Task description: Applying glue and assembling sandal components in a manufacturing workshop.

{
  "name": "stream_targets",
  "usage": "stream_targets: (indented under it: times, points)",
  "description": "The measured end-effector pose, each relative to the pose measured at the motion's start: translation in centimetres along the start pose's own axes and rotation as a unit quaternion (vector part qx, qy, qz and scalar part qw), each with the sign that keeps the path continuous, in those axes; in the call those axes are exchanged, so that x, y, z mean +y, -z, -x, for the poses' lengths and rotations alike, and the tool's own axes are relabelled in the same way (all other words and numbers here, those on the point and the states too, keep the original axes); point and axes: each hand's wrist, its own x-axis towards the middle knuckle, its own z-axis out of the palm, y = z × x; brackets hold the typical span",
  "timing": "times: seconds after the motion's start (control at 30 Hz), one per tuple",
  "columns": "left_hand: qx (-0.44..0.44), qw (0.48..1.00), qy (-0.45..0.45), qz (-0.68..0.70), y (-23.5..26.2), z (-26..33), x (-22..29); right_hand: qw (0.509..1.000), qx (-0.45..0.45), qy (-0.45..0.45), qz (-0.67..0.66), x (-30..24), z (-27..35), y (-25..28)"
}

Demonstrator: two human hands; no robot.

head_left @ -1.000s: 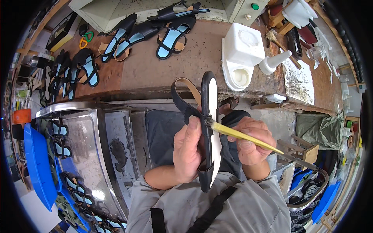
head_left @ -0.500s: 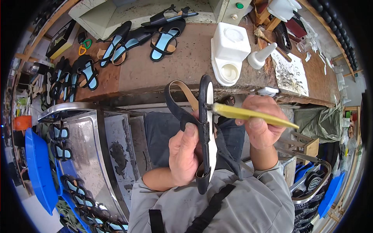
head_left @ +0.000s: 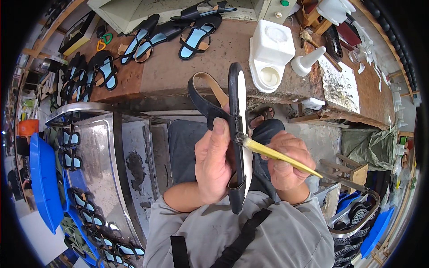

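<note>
Lowered, right hand (head_left: 288, 161) pinches brush (head_left: 277, 154) against left hand's (head_left: 214, 165) gripped sandal (head_left: 236, 134).

brown workbench (head_left: 178, 73), sandals (head_left: 194, 38), white tub (head_left: 272, 49)

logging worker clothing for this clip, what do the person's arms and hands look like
Both hands, left hand and right hand, are bare: no gloves, and no rings or watch that show. The left forearm is bare up to a grey sleeve; black straps cross the grey top.
</note>
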Motion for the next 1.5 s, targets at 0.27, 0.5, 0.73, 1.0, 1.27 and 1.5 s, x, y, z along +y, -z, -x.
stream_targets:
  times: [0.27,0.5,0.73,1.0,1.27,1.5]
  points:
    - [0.000,1.000,-0.018,0.020,-0.4,0.1,-0.4,1.000,0.015,0.015,-0.001,-1.2,1.2,0.2]
    - [0.036,0.999,-0.033,0.013,-1.0,0.2,-0.3,1.000,-0.006,0.018,0.019,-2.3,1.5,0.6]
    - [0.036,0.999,-0.036,0.011,-0.8,0.3,-0.1,0.999,-0.034,0.017,0.027,-3.0,1.9,1.1]
    - [0.020,0.999,-0.045,-0.005,-0.5,0.6,0.3,0.998,-0.061,0.015,0.016,-3.7,1.5,1.5]
    - [0.023,0.997,-0.070,0.020,-0.7,0.8,0.6,0.996,-0.072,-0.032,-0.051,-4.2,0.4,1.8]
    - [0.006,0.999,-0.052,0.002,0.0,1.5,0.6,0.994,-0.041,-0.082,-0.065,-3.6,-0.9,1.7]
